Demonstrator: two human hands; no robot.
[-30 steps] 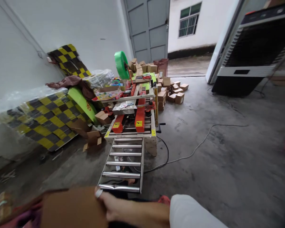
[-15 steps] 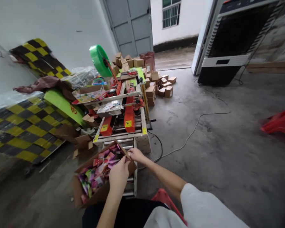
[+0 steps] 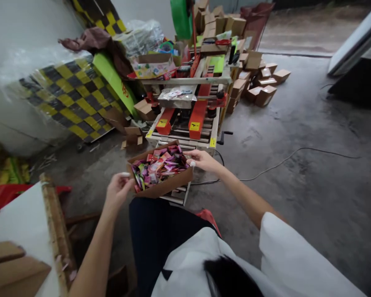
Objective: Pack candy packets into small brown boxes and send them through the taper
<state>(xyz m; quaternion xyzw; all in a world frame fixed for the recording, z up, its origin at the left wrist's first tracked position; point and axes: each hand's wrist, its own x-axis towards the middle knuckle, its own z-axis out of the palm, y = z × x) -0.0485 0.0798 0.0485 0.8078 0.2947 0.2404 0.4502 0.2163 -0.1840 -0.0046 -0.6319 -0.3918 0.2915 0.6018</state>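
An open cardboard box (image 3: 165,187) sits on a short roller conveyor (image 3: 179,197) in front of my legs. Small, shiny packets (image 3: 160,165), mostly pink, purple and red, fill it nearly to the rim. My right hand (image 3: 201,160) pinches the box's right end between thumb and fingers. At the opposite end, my left hand (image 3: 120,189) has its thumb and curled fingers against the cardboard edge; part of that grip is hidden. Just beyond the box stands a carton-sealing machine (image 3: 214,123) with orange belt guards and a green tape roll (image 3: 181,18).
Small closed cartons (image 3: 264,95) lie piled on the floor beyond the machine. A grey cable (image 3: 275,166) crosses the floor at right. To the left stand a white-topped table (image 3: 21,210) with cardboard on it and a plastic-wrapped yellow-and-black stack (image 3: 71,90).
My left hand has gone from the box's right corner to its left end. My right hand stays at the right end. The view has tilted down and turned left.
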